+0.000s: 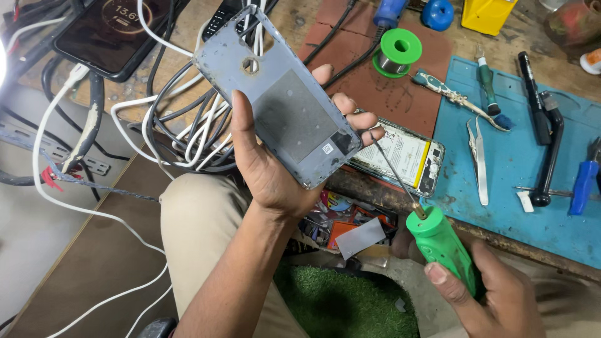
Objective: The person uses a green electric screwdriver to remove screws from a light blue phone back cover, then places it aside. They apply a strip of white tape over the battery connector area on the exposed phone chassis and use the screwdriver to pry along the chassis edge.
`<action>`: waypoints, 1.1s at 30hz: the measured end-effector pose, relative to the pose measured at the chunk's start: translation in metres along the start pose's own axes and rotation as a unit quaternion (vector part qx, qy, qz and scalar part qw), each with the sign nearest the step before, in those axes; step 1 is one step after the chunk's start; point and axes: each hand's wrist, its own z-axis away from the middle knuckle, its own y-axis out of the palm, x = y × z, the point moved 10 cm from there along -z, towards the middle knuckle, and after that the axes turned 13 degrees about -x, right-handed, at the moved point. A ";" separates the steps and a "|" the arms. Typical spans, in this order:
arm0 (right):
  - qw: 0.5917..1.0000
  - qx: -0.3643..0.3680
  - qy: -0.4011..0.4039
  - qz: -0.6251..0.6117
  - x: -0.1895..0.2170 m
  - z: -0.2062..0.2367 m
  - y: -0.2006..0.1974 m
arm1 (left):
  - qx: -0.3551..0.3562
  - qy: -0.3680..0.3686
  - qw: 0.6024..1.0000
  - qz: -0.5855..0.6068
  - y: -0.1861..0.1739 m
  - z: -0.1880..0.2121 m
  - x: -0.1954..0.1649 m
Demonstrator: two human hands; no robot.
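The wooden workbench (350,188) was the biggest thing there, and it held a blue work mat (519,188) on one side and a red-brown mat (375,87) next to it. A big tangle of black and white cables (181,125) lay on the bench behind the left hand. The left hand (275,163) was closed around a grey phone back cover (275,94), with the thumb on its inner side and the fingers curled over the far edge, holding it up in the air above the person's knee. The right hand (494,294) was wrapped tight around a green electric screwdriver (441,247), low and near the bench edge. Its long thin bit (391,169) pointed up toward the bottom corner of the cover and seemed to stop just beside it. Under the bit lay the opened phone (400,153) with its pale battery showing, resting on the red-brown mat. A green spool of solder wire (396,50), metal tweezers (479,159) and a blue-handled tool (585,178) were on the bench too. The sharp bit could have slipped and poked the battery or scratched the cover, because it was so close to both. The cover could also have fallen, since only one hand held it.
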 end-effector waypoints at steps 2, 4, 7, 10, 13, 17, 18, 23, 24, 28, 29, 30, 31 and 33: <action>0.997 0.005 -0.038 0.074 0.010 0.002 -0.001 | 0.001 0.002 1.000 -0.010 0.001 0.001 0.000; 0.993 -0.014 -0.115 0.028 0.033 0.004 -0.004 | 0.000 -0.006 1.000 -0.011 0.003 0.001 0.001; 0.990 -0.038 -0.133 0.001 0.046 0.009 -0.008 | -0.009 -0.020 1.000 0.005 0.004 0.001 0.004; 0.994 -0.053 -0.091 0.017 0.045 0.012 -0.007 | -0.012 -0.019 1.000 0.019 0.005 0.001 0.004; 0.993 -0.063 -0.093 0.022 0.049 0.013 -0.006 | -0.015 -0.022 0.999 0.019 0.006 0.002 0.007; 0.986 -0.088 -0.142 0.017 0.060 0.013 -0.010 | -0.007 -0.027 1.000 -0.004 0.009 0.003 0.009; 0.991 -0.078 -0.107 0.031 0.053 0.012 -0.008 | -0.006 -0.028 1.000 -0.007 0.009 0.004 0.008; 0.995 -0.086 -0.048 0.035 0.043 0.011 -0.011 | 0.000 -0.032 0.999 -0.002 0.011 0.007 0.011; 0.995 -0.085 -0.040 0.037 0.042 0.011 -0.011 | 0.003 -0.034 0.999 0.000 0.011 0.008 0.012; 0.996 -0.074 -0.018 0.050 0.037 0.010 -0.009 | 0.010 -0.039 0.999 0.012 0.013 0.009 0.013; 0.996 -0.068 -0.012 0.054 0.035 0.010 -0.008 | 0.008 -0.038 0.999 0.012 0.013 0.009 0.013; 0.996 -0.078 -0.030 0.037 0.039 0.011 -0.010 | 0.006 -0.036 0.999 0.011 0.012 0.009 0.013; 0.995 -0.088 -0.049 0.020 0.042 0.012 -0.012 | 0.007 -0.034 0.999 0.010 0.013 0.010 0.013; 0.993 -0.098 -0.072 -0.003 0.046 0.014 -0.013 | 0.009 -0.028 1.000 0.004 0.014 0.010 0.011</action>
